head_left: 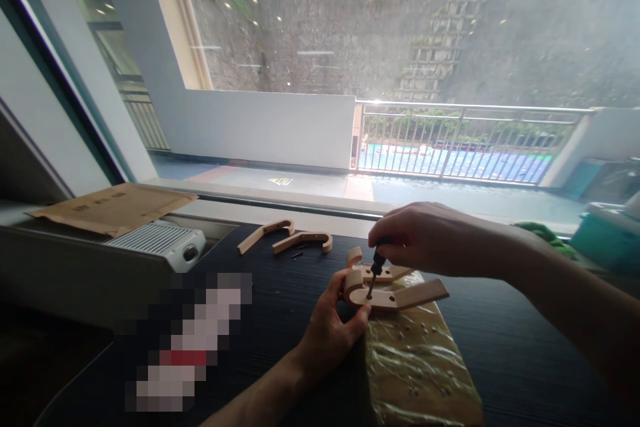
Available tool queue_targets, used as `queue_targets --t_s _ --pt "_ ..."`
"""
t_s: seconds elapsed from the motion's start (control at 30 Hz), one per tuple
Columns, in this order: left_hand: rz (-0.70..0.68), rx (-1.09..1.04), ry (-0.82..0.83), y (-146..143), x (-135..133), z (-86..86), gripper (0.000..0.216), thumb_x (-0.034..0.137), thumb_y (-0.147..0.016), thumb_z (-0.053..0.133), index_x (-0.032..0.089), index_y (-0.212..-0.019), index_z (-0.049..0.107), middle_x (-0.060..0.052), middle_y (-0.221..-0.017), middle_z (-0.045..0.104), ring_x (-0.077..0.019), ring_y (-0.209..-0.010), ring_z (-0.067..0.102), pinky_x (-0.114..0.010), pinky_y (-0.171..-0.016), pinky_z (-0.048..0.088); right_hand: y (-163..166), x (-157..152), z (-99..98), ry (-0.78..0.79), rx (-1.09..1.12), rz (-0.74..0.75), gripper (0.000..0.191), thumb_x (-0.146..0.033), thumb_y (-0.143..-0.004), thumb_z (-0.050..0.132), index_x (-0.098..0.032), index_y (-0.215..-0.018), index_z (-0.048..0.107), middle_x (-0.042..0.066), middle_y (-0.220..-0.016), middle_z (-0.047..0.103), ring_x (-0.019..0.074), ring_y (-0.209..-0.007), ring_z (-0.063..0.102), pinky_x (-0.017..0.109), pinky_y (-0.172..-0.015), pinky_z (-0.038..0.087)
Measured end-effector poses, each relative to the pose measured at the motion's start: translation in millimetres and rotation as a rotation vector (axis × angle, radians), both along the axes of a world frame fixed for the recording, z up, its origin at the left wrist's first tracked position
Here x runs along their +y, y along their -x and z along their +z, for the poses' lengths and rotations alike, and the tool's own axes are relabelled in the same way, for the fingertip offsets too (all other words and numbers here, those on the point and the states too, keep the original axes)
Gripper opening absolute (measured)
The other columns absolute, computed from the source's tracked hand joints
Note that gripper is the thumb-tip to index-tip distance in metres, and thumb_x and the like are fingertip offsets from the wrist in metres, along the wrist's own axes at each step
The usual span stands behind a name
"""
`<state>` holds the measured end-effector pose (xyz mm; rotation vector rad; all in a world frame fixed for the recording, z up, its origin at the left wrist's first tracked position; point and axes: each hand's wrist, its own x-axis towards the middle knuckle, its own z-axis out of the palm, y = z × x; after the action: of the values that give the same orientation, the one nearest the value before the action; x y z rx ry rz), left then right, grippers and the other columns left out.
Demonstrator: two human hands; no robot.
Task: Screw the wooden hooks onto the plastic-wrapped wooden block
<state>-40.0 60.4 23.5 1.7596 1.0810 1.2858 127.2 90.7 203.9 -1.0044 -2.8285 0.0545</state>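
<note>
A dark counter [500, 347] runs under the window. On its near middle lies a plastic-wrapped board [420, 373], with a wooden hook [395, 295] on its far end. The right hand [430, 240], its arm reaching in from the right, is closed over a screwdriver [375, 270] that stands tip-down on the hook. The left hand [330, 330], coming from the near edge, grips the hook's curved left end. Two spare hooks [305, 240] lie farther left.

Head-worn, forward-down, close over desk [500, 347]
</note>
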Motion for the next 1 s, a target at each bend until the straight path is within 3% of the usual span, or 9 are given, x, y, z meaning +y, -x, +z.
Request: queue_targets --t_s 0.17,0.37,0.67,1.0 --pt "0.000 0.000 0.000 -0.4 -0.5 -0.4 0.037 0.014 -0.076 0.056 0.021 -0.110 0.043 0.000 -0.095 0.055 -0.0153 -0.089 0.052 -0.027 -0.085 0.041 1.6 1.2 -4.7 0.024 0.032 0.032 0.021 -0.023 -0.083 0.045 -0.022 -0.085 0.065 -0.002 -0.069 0.064 0.0086 -0.057 0.049 0.022 -0.054 0.032" --pt "0.005 -0.003 -0.007 -1.7 0.7 -1.7 0.037 0.014 -0.076 0.057 0.021 -0.109 0.044 -0.001 -0.094 0.055 -0.0156 -0.088 0.052 -0.028 -0.085 0.041 3.0 1.4 -11.2 0.005 0.076 -0.065 0.023 -0.028 -0.084 0.044 -0.018 -0.076 0.064 -0.002 -0.060 0.059 0.0069 -0.049 0.042 0.021 -0.048 0.028" --pt "-0.011 -0.012 -0.008 -0.3 0.2 -1.1 0.038 0.016 -0.076 0.057 0.021 -0.111 0.044 -0.002 -0.096 0.056 -0.0161 -0.089 0.053 -0.029 -0.086 0.042 -1.9 -4.5 -0.1 0.046 0.035 -0.023 0.023 -0.025 -0.083 0.045 -0.024 -0.091 0.066 -0.003 -0.067 0.063 0.0085 -0.053 0.047 0.021 -0.050 0.030" --pt "0.010 -0.028 -0.022 -0.9 0.3 -0.7 0.037 0.015 -0.075 0.057 0.020 -0.110 0.046 -0.001 -0.093 0.057 -0.0155 -0.087 0.054 -0.028 -0.085 0.042 2.0 -0.4 -5.6 0.021 0.046 -0.069 0.024 -0.030 -0.085 0.043 -0.019 -0.079 0.064 -0.002 -0.059 0.058 0.0076 -0.048 0.043 0.021 -0.046 0.027"
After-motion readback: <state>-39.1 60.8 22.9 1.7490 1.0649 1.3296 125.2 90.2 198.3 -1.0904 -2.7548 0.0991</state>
